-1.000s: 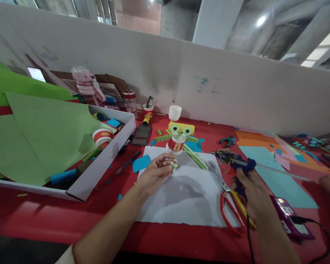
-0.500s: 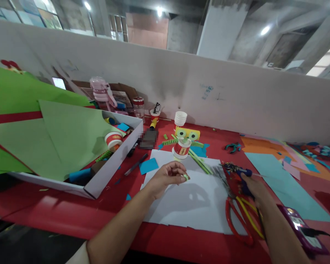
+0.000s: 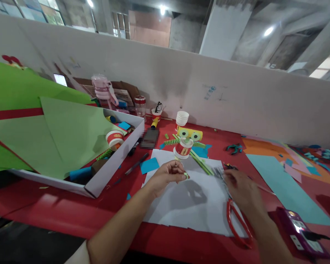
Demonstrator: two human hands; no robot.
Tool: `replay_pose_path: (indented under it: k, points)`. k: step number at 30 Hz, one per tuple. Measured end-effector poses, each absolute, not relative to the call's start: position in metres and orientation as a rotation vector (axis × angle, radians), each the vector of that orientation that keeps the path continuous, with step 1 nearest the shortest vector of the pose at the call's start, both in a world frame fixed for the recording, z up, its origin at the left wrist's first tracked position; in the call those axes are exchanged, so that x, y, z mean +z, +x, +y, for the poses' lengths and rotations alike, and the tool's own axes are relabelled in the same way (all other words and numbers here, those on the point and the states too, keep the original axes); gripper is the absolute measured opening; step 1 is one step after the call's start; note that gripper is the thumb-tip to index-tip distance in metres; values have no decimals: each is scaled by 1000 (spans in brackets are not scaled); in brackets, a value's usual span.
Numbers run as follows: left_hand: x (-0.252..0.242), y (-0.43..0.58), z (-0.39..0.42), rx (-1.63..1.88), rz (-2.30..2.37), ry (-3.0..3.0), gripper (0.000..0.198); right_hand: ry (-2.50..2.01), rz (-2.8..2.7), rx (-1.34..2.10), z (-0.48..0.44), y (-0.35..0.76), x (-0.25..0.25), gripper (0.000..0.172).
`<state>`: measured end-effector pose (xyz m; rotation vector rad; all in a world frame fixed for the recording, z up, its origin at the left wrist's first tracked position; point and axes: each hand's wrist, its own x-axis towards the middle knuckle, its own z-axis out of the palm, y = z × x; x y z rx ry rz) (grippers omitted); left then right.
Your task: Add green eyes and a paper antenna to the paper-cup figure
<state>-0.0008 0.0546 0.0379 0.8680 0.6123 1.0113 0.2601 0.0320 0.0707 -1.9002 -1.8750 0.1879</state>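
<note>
My left hand (image 3: 167, 176) is closed in a pinch on a small light-green paper piece (image 3: 186, 176), just above the white paper (image 3: 181, 209). My right hand (image 3: 243, 187) reaches over the right edge of that sheet, beside the blades of the red-handled scissors (image 3: 232, 220). Its fingertips point down and are partly hidden, so its grip is unclear. Behind my left hand stands a red-and-white paper cup figure (image 3: 183, 147) with springy green arms and a yellow roll (image 3: 190, 134) bearing two round eyes. Green strips (image 3: 202, 163) lie to its right.
On the left is a white box (image 3: 110, 157) with green sheets and a cup. A power strip (image 3: 302, 231) sits at the right front, near a light-blue sheet (image 3: 286, 187). Teal pliers (image 3: 233, 148), stacked white cups (image 3: 182, 118) and a blue square (image 3: 149, 165) lie farther back.
My right hand has moved left and forward from the blue-handled tool to beside the scissors. The blue and yellow handles no longer show. My left hand keeps its pinch in nearly the same spot.
</note>
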Motion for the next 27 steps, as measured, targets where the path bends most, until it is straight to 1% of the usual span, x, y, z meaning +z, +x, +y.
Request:
replay_pose_path:
  k: [2, 3, 4, 6, 11, 19, 27]
  points:
    - [38, -1, 55, 1020, 619, 836, 32, -1558, -1903, 567, 30, 225, 71, 22]
    - [39, -2, 55, 1024, 621, 818, 32, -1434, -1871, 704, 31, 210, 70, 23]
    - [39, -3, 55, 1028, 620, 798, 31, -1347, -1857, 801, 33, 197, 69, 26]
    - [41, -5, 56, 1034, 615, 757, 30, -1218, -1804, 881, 38, 179, 65, 27]
    - [39, -7, 59, 1029, 614, 715, 30, -1049, -1773, 911, 47, 167, 55, 16]
    - [37, -4, 58, 947, 665, 699, 30, -941, -1736, 821, 39, 164, 44, 18]
    - [36, -3, 58, 864, 672, 630, 34, -977, -1704, 738, 37, 164, 42, 8]
